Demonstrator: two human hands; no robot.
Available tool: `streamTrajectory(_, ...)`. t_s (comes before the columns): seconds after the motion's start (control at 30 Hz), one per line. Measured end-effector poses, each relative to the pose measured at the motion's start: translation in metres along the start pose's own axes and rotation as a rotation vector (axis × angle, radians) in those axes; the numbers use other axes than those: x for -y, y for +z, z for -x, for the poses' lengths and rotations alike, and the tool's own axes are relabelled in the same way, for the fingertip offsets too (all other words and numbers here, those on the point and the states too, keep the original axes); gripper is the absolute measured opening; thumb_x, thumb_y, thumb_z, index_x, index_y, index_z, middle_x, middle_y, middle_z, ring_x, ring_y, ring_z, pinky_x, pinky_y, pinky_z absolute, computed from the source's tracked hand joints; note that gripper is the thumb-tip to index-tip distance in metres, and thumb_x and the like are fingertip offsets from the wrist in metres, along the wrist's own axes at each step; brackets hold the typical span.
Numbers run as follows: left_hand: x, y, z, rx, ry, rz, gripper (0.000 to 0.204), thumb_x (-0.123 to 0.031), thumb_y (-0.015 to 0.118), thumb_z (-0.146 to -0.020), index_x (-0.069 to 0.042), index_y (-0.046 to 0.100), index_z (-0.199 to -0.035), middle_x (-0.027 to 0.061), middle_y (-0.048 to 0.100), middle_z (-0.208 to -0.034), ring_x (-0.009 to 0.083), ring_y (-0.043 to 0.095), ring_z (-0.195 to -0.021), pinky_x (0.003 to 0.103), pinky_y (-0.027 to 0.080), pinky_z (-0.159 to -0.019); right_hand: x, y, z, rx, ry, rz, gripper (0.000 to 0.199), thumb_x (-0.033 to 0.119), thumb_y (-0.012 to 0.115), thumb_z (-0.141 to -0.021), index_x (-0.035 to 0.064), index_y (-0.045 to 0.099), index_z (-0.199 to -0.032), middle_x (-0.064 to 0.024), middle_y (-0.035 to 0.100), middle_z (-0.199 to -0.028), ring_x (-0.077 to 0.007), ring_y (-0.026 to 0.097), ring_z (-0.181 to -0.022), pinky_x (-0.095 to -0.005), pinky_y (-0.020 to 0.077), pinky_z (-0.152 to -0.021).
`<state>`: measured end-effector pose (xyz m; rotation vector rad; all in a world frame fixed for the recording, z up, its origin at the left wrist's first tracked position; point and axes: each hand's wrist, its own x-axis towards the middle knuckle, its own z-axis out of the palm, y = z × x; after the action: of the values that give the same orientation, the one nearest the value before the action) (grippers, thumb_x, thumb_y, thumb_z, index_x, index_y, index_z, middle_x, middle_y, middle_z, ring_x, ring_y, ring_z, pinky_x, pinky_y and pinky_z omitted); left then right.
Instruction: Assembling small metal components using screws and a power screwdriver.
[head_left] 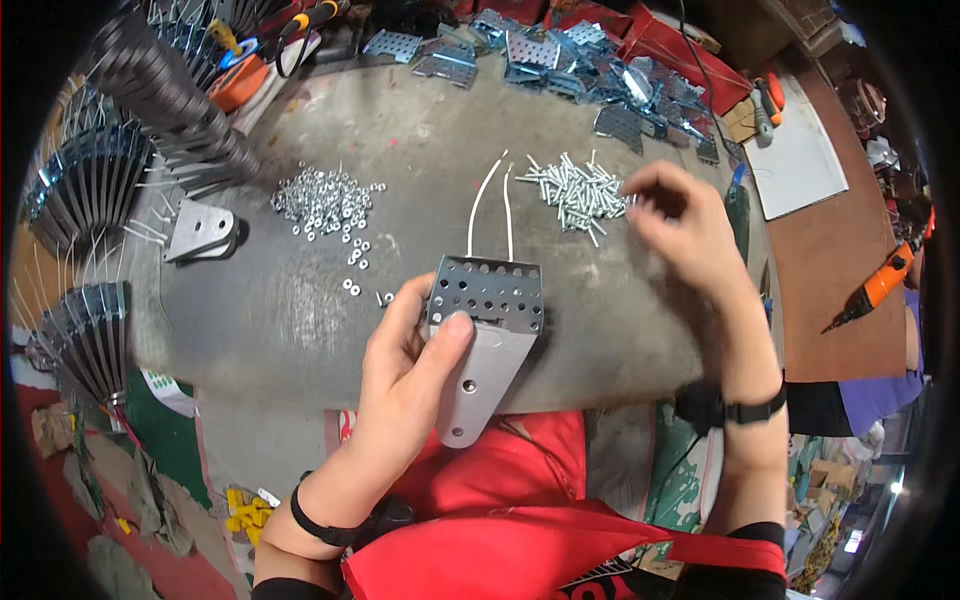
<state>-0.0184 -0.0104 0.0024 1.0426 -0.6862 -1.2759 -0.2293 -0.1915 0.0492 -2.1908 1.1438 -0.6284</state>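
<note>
My left hand [405, 375] grips a tapered grey metal bracket [485, 370], thumb on top, near the table's front edge. At the bracket's wide end sits a dark perforated metal plate [488, 290]. Two white wires [509, 215] stretch from that plate toward the far side. My right hand [680, 220] hovers at the right edge of a pile of silver screws [580, 193], with its thumb and forefinger curled together. Whatever lies between those fingertips is too small to make out. Left of the wires, small silver nuts [325, 203] form another pile, with a few scattered nearer me.
Another grey bracket [203, 231] lies at the left, beside a tall stack of dark metal parts [165, 100] and fanned rows of wired pieces [95, 195]. Bluish perforated plates [560, 65] heap along the far edge. An orange-black tool [880, 282] rests on the brown surface at right.
</note>
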Motion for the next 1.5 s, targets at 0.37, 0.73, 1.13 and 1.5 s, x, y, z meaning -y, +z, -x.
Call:
streamTrajectory(0.37, -0.002, 0.011, 0.013, 0.001, 0.034, -0.002, 0.030, -0.012, 0.052, -0.096, 0.002, 0.047, -0.122, 0.0042, 0.061, -0.101, 0.0069, 0.057, -0.088, 0.023, 0.046, -0.077, 0.055, 0.056, 0.073, -0.109, -0.310, -0.243, 0.015, -0.001, 0.070, -0.073, 0.0032, 0.064, -0.086, -0.0048, 0.058, -0.077, -0.0115, 0.053, -0.063, -0.0226, 0.0431, -0.053)
streamTrajectory(0.73, 0.002, 0.010, 0.018, -0.008, -0.033, -0.051, 0.028, -0.014, 0.053, -0.096, 0.002, 0.050, -0.119, 0.0031, 0.060, -0.098, 0.0043, 0.054, -0.087, 0.021, 0.045, -0.073, 0.077, 0.058, 0.085, -0.156, -0.305, -0.095, 0.017, -0.002, 0.068, -0.070, 0.0041, 0.064, -0.085, -0.0088, 0.061, -0.078, -0.0215, 0.062, -0.065, -0.0303, 0.0504, -0.057)
streamTrajectory(1.13, -0.006, 0.007, 0.019, 0.138, -0.050, -0.296, 0.045, -0.002, 0.050, -0.091, 0.002, 0.038, -0.134, 0.0036, 0.057, -0.093, 0.0045, 0.051, -0.073, 0.021, 0.044, -0.061, 0.071, 0.089, 0.061, -0.282, -0.675, 0.066, 0.026, 0.006, 0.072, -0.056, 0.0062, 0.064, -0.081, -0.0030, 0.063, -0.085, -0.0227, 0.060, -0.076, -0.0298, 0.0496, -0.057)
streamTrajectory(1.5, -0.064, 0.011, -0.047, 0.598, -0.149, -0.910, 0.042, -0.024, 0.055, -0.093, 0.000, 0.051, -0.127, 0.0192, 0.061, -0.109, 0.0245, 0.062, -0.089, 0.034, 0.050, -0.078, 0.055, 0.106, 0.120, -0.220, -0.113, -0.032, 0.083, 0.028, 0.070, -0.074, -0.0094, 0.031, -0.137, -0.0272, 0.047, -0.131, -0.0391, 0.054, -0.112, -0.0499, 0.0378, -0.099)
